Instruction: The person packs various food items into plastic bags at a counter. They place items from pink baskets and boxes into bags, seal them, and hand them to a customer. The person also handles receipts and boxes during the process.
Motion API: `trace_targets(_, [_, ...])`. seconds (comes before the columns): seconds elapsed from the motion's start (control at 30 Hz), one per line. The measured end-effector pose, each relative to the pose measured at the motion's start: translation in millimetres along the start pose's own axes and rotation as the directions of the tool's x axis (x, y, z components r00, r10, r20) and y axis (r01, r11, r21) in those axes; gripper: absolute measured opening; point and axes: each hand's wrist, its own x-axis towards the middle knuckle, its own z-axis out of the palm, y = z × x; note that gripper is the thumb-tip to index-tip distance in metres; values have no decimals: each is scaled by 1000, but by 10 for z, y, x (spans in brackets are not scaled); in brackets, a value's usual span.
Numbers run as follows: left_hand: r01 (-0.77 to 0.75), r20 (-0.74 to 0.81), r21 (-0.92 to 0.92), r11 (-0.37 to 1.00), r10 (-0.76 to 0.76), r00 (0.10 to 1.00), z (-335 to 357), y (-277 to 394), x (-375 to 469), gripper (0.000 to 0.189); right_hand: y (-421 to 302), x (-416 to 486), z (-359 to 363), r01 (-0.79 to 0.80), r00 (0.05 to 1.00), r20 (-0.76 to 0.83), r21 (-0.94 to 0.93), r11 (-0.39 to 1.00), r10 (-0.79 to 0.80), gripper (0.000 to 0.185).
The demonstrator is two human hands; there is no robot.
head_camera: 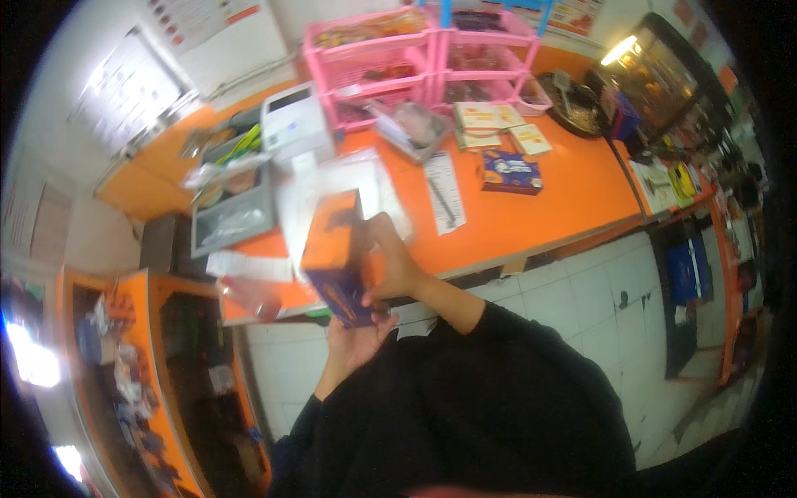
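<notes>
An orange and purple cardboard box (336,249) is held tilted in both hands, over the front edge of an orange counter (579,199). My left hand (358,339) supports it from below at its lower end. Against its right side, my right hand (395,258) grips with the thumb and fingers. Behind the box lie white sheets or bags (367,180). A printed paper slip (441,180) with a pen (442,200) on it lies to the right, and beyond that rests a flat purple and orange box (512,172).
Pink plastic racks (373,62) stand at the back beside a white machine (299,121). Small white-and-orange boxes (479,118) are stacked before the racks. At the left are a grey tray (233,215) and a paper strip (249,266); a lit glass cabinet (654,75) stands far right.
</notes>
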Motion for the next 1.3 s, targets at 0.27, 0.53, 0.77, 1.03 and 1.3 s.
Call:
trace_targets(0.27, [434,-461,739,515,-83,884,-494,-205,1337,57,725,-603,-2178,-505,629,7,764,402,777,42])
trace_targets(0.53, [-42,14,868,-495,-60,998,-1219,-1076,3300,63,1436,-1343,-3845,-607,300,-537,530,592,789,54])
trace_targets(0.77, [-106,-55,418,-902,-142,988,-1498,-784,4042,78,2229,-1543,-5435,-796,381,-371,335,505,847,37])
trace_targets(1.03, [93,-239,628,-773,-78,968,-1429,-735,3784,73,2619,-900,-5323,-810,539,-613,-566,155,577,32])
trace_targets(1.3, [354,-437,777,-521,-40,899,-1321,-830,3648,76,2863,-366,-3056,-763,645,-500,-392,513,577,58])
